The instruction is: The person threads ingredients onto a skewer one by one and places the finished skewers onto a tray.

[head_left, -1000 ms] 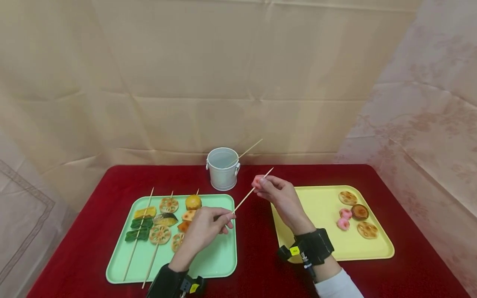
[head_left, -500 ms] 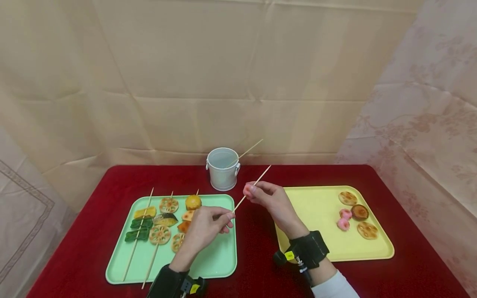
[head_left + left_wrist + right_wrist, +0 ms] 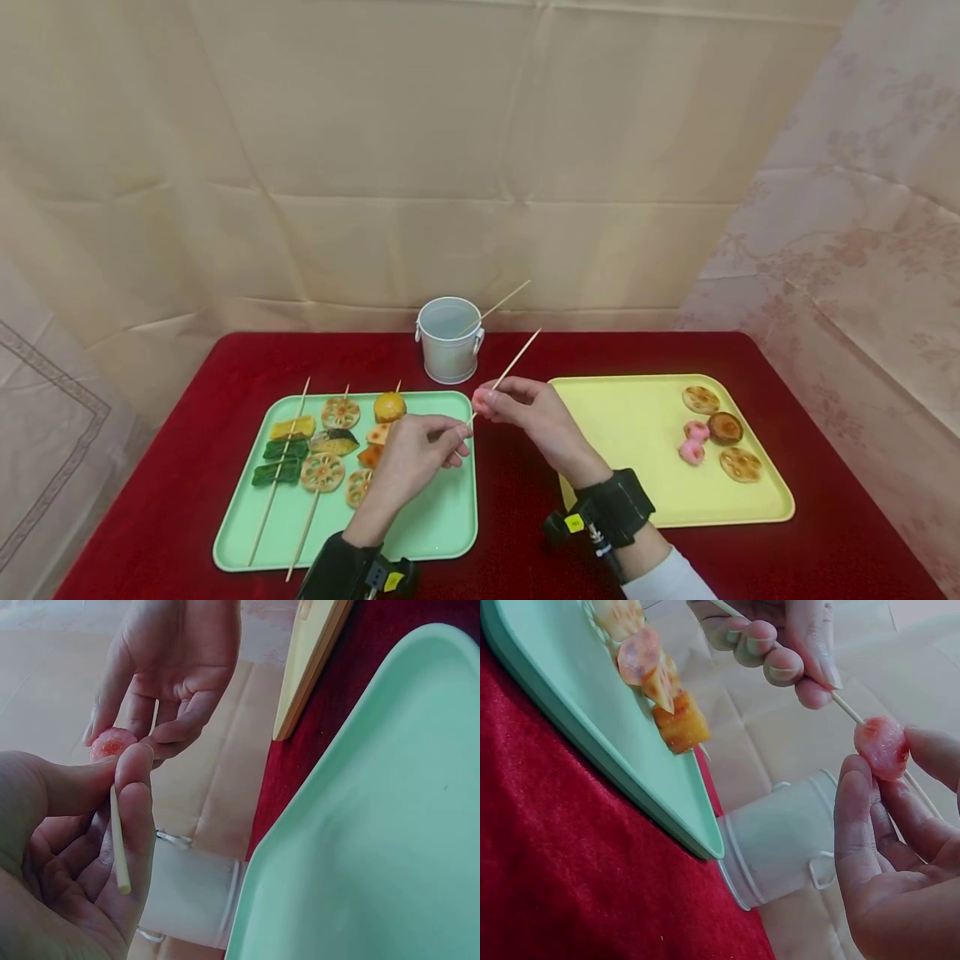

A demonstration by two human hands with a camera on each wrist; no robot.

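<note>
My left hand pinches a thin wooden skewer between thumb and forefinger, over the right part of the green tray. The skewer's blunt end sticks out below that hand in the left wrist view. My right hand pinches a pink, browned round food piece between thumb and fingers. This piece is threaded on the skewer, close to the left fingertips, and the pointed end rises beyond it. In the right wrist view a short bare stretch of skewer shows between the left fingertips and the piece.
Several loaded skewers lie on the green tray, with lotus root slices and green pieces. A yellow tray bears pink pieces, a mushroom cap and lotus slices. Behind stands a white bucket holding another skewer.
My right hand has slid the pink piece down along the skewer, toward the left hand. The left hand has stayed in place, still gripping the skewer.
</note>
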